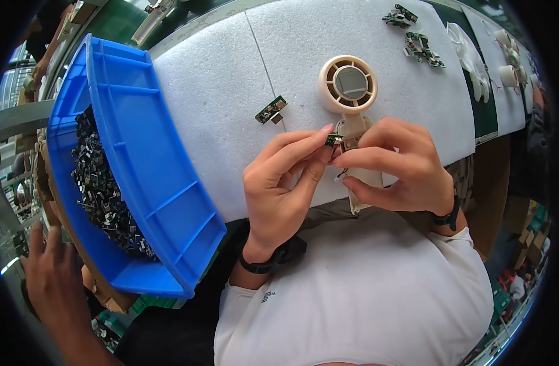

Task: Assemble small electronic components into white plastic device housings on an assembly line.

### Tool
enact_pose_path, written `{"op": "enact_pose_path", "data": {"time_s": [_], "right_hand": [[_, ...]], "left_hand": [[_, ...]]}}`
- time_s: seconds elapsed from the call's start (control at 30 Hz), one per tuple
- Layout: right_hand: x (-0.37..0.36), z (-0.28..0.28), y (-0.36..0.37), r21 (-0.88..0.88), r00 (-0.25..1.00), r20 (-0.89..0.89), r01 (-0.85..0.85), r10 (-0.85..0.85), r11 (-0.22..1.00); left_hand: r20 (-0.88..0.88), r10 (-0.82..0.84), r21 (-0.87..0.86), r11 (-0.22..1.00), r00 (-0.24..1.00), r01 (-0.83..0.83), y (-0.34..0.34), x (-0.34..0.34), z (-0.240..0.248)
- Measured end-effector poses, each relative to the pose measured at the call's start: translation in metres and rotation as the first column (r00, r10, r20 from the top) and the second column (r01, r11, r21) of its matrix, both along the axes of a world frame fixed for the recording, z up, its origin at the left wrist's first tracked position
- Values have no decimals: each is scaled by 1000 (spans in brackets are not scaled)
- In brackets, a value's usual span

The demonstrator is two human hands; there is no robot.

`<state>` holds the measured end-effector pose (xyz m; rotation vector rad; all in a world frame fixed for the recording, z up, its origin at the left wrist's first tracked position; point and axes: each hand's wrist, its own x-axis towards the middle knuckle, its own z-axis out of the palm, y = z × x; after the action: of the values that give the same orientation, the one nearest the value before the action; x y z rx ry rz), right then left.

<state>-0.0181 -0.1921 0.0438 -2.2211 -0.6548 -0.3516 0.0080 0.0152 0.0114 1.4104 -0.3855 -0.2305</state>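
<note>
A small green circuit board (333, 139) is pinched between the thumb and fingers of my left hand (279, 183). Close against it, my right hand (407, 161) is curled about thin red and dark wires (342, 172) that end in a small white plug. Its index fingertip almost meets my left thumb. Under both hands lies a cream handheld fan (346, 110), its round slotted head pointing away from me. The handle (372, 177) is partly covered by my right hand. Where the wires join is hidden by my fingers.
A loose circuit board (271, 110) lies left of the fan on the white foam sheet (212, 91). More boards (423, 50) sit far right, near white gloves (468, 58). On the left, a blue bin (145, 134) holds many small dark parts. Another person's hand (54, 280) shows beyond it.
</note>
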Motion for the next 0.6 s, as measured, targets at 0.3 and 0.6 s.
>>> {"op": "enact_pose_path", "data": {"time_s": [0.3,0.6], "right_hand": [[6,-1,-3,-122,994,23,-106,109,987],[0,-16,7,-45,970,111,223,-217,974]], "left_hand": [[-44,-17,-15,1000,999,17,-1,1,2],[53,59,12,998,997,-59,-3,-5,-5]]}}
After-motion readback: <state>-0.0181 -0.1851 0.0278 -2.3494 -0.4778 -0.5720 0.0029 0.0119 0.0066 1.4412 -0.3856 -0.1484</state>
